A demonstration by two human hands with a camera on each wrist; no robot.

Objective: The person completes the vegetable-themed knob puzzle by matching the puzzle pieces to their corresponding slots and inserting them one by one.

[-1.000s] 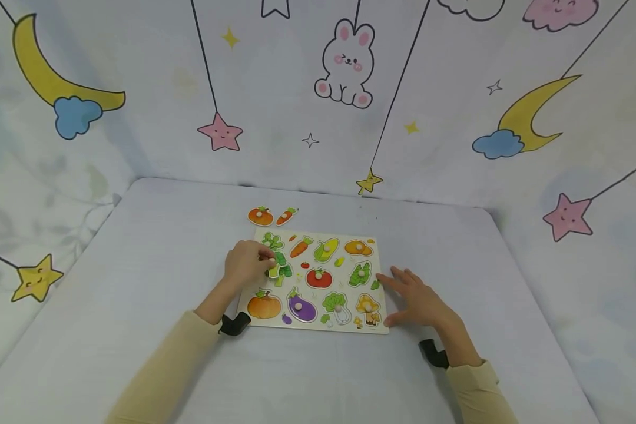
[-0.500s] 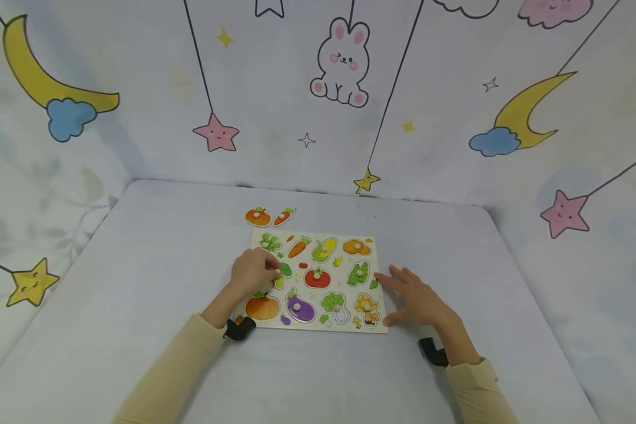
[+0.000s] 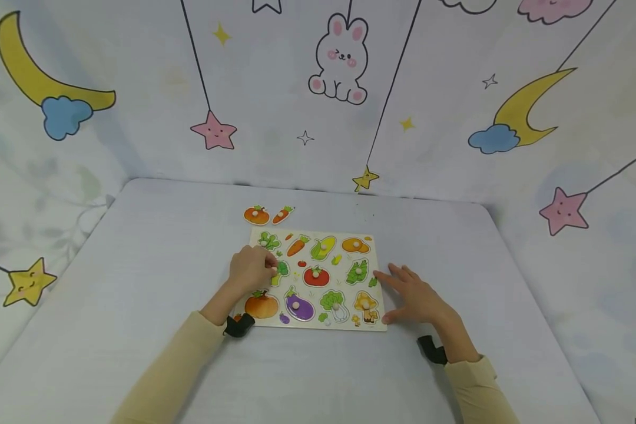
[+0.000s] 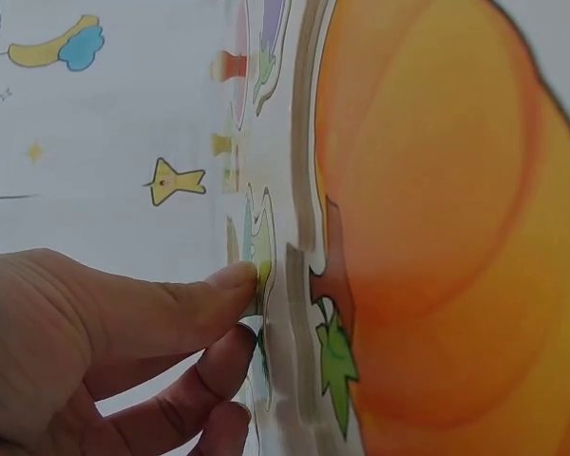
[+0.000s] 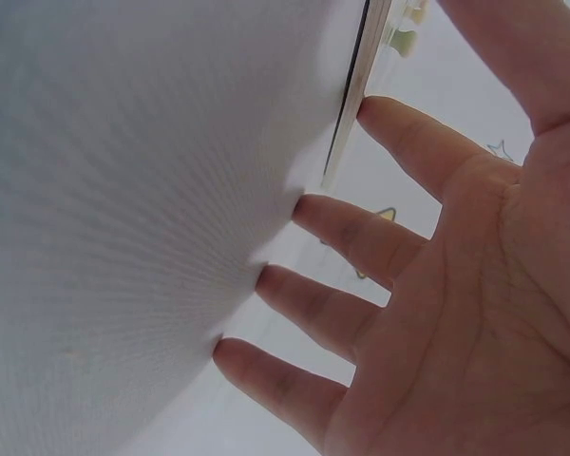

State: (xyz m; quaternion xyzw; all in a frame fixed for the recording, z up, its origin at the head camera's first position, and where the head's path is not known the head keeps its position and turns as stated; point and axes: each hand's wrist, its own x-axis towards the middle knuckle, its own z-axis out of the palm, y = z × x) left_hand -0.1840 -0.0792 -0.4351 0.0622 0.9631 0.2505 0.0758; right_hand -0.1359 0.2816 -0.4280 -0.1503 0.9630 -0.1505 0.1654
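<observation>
A wooden vegetable puzzle board lies flat on the table. At its left side my left hand pinches the knob of a broccoli puzzle piece, which is over the broccoli picture and partly hidden by the fingers. The left wrist view shows the thumb and fingertips right at the board's face, beyond the large pumpkin picture. My right hand spreads its fingers beside the board's right edge. In the right wrist view one fingertip meets the board's edge, and the other fingertips rest on the cloth.
Behind the board, at its back left, lie a pumpkin piece and a carrot piece. Several knobbed pieces sit in the board, among them a tomato and an eggplant. A white cloth covers the table.
My left hand has brought the tilted broccoli piece slightly right and down onto its picture. My right hand stays at the board's right edge. The head view has shifted a little.
</observation>
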